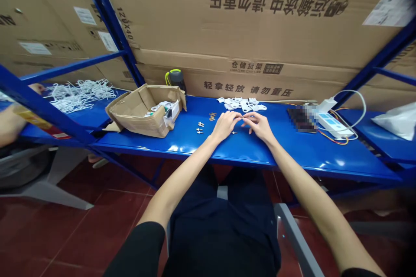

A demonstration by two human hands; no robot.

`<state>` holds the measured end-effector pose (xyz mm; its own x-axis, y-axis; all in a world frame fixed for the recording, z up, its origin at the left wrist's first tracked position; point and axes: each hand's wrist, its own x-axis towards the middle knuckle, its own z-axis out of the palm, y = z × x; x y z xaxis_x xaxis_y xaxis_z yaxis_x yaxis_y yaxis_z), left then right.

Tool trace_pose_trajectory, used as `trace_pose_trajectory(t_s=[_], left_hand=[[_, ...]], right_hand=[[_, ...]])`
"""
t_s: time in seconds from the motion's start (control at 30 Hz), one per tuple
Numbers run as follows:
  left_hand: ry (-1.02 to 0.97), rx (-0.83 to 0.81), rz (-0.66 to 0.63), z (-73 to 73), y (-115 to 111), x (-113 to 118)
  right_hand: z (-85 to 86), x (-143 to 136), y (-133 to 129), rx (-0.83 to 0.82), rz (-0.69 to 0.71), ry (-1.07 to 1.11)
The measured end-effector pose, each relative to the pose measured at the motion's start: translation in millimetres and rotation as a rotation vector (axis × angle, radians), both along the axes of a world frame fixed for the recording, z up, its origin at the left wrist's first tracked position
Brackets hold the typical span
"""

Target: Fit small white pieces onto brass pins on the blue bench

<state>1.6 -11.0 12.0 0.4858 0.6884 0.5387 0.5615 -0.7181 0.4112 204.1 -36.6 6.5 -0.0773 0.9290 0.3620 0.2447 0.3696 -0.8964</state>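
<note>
My left hand (pixel 226 124) and my right hand (pixel 257 124) meet at the fingertips over the blue shelf (pixel 182 142). Both are closed in a pinch, on something too small to make out. Just below the fingertips, between the hands, lies a small metal piece (pixel 234 133). Left of my left hand are several small metal pieces (pixel 200 127) and a little group of brass-coloured parts (pixel 212 117). Behind the hands, several flat white plastic parts (pixel 242 104) are spread near the cardboard.
An open cardboard box (pixel 139 114) with small items stands left, a dark bottle (pixel 177 79) behind it. At right are a dark pixelated object (pixel 302 120) and a white power strip (pixel 334 124) with cables. White cords (pixel 78 95) and another person's arm (pixel 11 124) are far left.
</note>
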Motion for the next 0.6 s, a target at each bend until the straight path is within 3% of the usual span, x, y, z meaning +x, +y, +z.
trace_pose_trajectory(t_s=[0.6], left_hand=[[-0.008, -0.005, 0.072, -4.9, 5.3, 0.0]], right_hand=[[3.9, -2.6, -2.4, 0.024, -0.019, -0.01]])
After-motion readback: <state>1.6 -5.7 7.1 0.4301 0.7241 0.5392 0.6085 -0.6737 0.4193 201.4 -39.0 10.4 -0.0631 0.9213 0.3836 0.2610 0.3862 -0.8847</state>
